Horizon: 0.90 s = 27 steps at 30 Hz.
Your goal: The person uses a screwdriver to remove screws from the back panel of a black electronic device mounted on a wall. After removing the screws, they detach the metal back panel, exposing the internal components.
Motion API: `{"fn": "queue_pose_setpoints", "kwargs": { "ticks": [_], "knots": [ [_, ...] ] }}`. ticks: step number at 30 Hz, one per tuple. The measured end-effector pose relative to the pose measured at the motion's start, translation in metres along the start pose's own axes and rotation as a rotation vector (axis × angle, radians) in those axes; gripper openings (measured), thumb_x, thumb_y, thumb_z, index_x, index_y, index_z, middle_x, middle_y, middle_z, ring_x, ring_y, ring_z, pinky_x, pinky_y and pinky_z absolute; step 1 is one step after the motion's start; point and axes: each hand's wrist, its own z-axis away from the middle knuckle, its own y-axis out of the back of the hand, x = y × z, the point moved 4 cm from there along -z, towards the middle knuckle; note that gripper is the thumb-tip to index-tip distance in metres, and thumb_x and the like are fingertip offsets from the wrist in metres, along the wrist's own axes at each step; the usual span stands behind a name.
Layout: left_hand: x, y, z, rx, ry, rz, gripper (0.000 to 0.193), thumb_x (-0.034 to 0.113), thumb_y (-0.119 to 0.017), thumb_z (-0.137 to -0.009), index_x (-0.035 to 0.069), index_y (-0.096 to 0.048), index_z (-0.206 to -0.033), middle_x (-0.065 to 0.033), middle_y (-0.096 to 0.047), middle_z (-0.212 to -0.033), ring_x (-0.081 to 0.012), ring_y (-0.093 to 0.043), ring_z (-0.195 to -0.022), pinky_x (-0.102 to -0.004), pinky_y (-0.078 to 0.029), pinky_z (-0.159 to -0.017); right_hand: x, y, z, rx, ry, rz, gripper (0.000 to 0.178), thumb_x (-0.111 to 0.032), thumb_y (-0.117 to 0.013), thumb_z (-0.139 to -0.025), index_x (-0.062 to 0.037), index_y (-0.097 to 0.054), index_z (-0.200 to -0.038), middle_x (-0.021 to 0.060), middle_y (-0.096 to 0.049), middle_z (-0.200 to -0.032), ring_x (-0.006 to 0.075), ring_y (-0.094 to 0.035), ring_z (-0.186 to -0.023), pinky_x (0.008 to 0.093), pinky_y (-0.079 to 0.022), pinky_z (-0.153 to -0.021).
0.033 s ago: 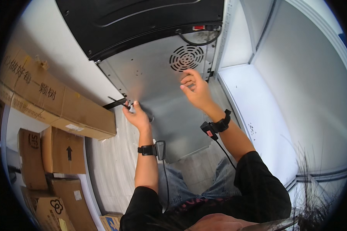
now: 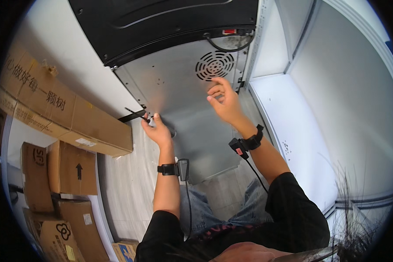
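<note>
A screwdriver with a long dark shaft [image 2: 136, 113] is held in my left hand [image 2: 158, 132], its shaft pointing to the upper left. My fingers and thumb close around it; most of its body is hidden, and a grey rounded end shows past the palm. The tip is by the left edge of a grey metal panel [image 2: 179, 100], near a small screw or fitting; whether they touch, I cannot tell. My right hand [image 2: 225, 102] is raised over the panel below its round vent [image 2: 214, 66]. Its fingers are loosely bent and apart, holding nothing visible.
Above the panel is a black cover [image 2: 170, 19] with a red switch [image 2: 229, 32] and a black cable [image 2: 227, 50]. Cardboard boxes [image 2: 102, 133] stand along the left. A white ledge [image 2: 288, 109] runs along the right. Cabled straps [image 2: 172, 169] are on both wrists.
The view has shifted slightly, moving the panel a little to the right in the picture. Both hands keep nearly the same pose, and the screwdriver stays in my left hand.
</note>
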Motion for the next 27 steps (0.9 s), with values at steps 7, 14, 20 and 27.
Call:
{"fn": "queue_pose_setpoints", "kwargs": {
  "ticks": [7,14,20,27],
  "knots": [
    [-0.011,0.003,-0.004,-0.021,-0.014,0.009,0.041,0.016,-0.063,-0.088,0.0,-0.047,-0.121,-0.0105,-0.05,-0.118,-0.019,-0.047,-0.107,-0.0316,-0.037,-0.096,0.003,-0.006,0.002,-0.022,0.064,0.008,0.062,-0.001,-0.061,-0.079,-0.0092,-0.034,-0.135,0.0094,-0.06,-0.092,0.0203,-0.062,-0.085,0.0284,-0.053,-0.067],
    [-0.019,0.002,-0.002,-0.062,-0.05,-0.015,0.041,0.016,-0.062,-0.089,0.0,-0.045,-0.123,-0.0082,-0.048,-0.116,-0.015,-0.046,-0.104,-0.0281,-0.039,-0.091,0.004,-0.015,0.006,0.036,0.08,0.033,0.064,0.0,-0.059,-0.08,-0.0059,-0.03,-0.137,0.01,-0.06,-0.094,0.0208,-0.062,-0.086,0.029,-0.053,-0.068],
    [-0.024,0.008,-0.004,-0.059,-0.104,-0.038,0.037,0.016,-0.061,-0.09,0.001,-0.046,-0.121,-0.0087,-0.05,-0.113,-0.0162,-0.046,-0.103,-0.029,-0.038,-0.091,0.005,-0.021,0.008,0.043,0.089,0.036,0.068,0.001,-0.058,-0.08,-0.0048,-0.026,-0.14,0.0113,-0.061,-0.097,0.0211,-0.063,-0.087,0.0291,-0.053,-0.067],
    [-0.015,0.031,-0.006,0.031,-0.052,-0.117,0.031,0.016,-0.056,-0.092,0.002,-0.046,-0.118,-0.0074,-0.05,-0.108,-0.0145,-0.05,-0.091,-0.0288,-0.044,-0.081,0.007,-0.027,0.011,0.067,0.087,0.017,0.069,0.002,-0.058,-0.08,-0.0043,-0.025,-0.141,0.0129,-0.06,-0.102,0.0208,-0.062,-0.087,0.0289,-0.053,-0.067]
  ]
}}
